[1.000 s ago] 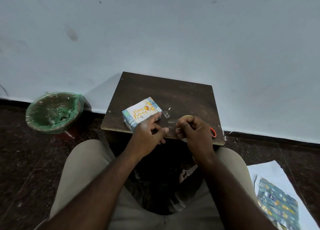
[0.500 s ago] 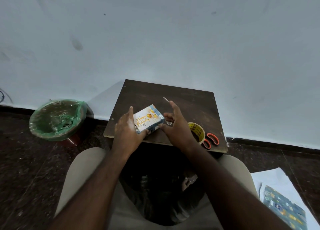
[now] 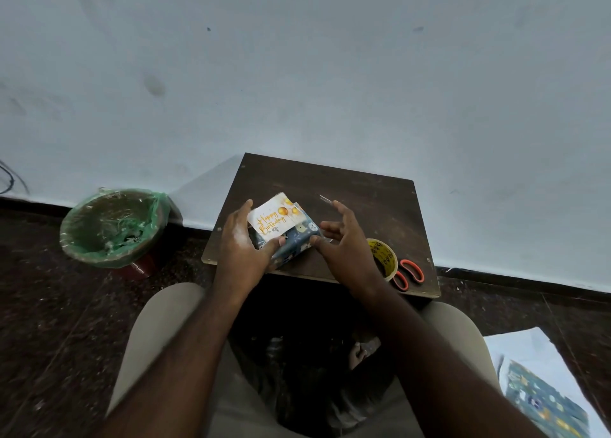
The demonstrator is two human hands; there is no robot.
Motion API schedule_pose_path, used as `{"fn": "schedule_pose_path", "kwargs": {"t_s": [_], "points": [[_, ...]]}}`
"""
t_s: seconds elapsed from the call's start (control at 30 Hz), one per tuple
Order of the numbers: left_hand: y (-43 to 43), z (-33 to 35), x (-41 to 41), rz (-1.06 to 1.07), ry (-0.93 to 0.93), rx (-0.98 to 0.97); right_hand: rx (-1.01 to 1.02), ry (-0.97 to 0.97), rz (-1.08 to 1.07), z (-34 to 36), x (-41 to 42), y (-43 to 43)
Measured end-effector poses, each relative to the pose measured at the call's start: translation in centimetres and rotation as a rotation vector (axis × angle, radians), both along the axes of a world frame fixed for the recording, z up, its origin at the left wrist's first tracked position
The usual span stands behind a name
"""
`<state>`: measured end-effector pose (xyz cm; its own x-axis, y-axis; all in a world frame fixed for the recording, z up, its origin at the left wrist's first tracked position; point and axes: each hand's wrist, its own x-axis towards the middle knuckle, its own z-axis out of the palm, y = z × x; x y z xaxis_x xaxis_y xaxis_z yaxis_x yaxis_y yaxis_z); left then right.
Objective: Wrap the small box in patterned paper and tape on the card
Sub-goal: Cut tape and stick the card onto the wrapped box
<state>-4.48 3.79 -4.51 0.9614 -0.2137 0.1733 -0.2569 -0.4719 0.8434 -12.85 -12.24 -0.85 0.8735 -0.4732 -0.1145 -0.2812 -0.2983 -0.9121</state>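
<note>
The small box point(image 3: 299, 239), wrapped in blue patterned paper, is at the near left of the small dark table point(image 3: 363, 186). A white "Happy Birthday" card point(image 3: 271, 221) lies on its top. My left hand point(image 3: 239, 256) grips the box from the left, thumb on the card's near edge. My right hand point(image 3: 344, 249) is at the box's right end with fingers spread and the thumb touching the box. A short strip of clear tape point(image 3: 325, 199) hangs from its raised index fingertip.
A yellow-cored tape roll point(image 3: 385, 259) and orange-handled scissors point(image 3: 410, 274) lie at the table's near right corner. A bin with a green liner point(image 3: 112, 226) stands on the floor to the left. Spare patterned paper point(image 3: 545, 401) on a white sheet point(image 3: 519, 348) lies at the lower right.
Both hands left the tape roll. My left hand took hold of the box, and my right hand came to the box's right end carrying a tape strip.
</note>
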Motion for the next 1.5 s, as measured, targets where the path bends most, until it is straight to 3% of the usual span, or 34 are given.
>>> {"fn": "schedule_pose_path", "kwargs": {"t_s": [0.27,0.5,0.7,1.07,1.5], "points": [[-0.1,-0.9,-0.1,-0.078,0.024,0.092,0.125,-0.001,-0.017,0.0,-0.3,0.5],[0.2,-0.9,-0.1,-0.099,0.041,0.13,0.762,-0.059,-0.226,-0.2,-0.5,1.5],[0.3,-0.8,-0.3,-0.099,0.035,0.155,1.012,-0.118,-0.376,-0.4,-0.8,2.1],[0.3,-0.6,-0.4,-0.09,0.02,0.177,1.176,-0.138,-0.407,-0.6,-1.7,2.8],[0.3,-1.1,-0.1,-0.095,0.069,0.194,1.163,-0.131,-0.404,-0.8,-1.5,3.4]]}}
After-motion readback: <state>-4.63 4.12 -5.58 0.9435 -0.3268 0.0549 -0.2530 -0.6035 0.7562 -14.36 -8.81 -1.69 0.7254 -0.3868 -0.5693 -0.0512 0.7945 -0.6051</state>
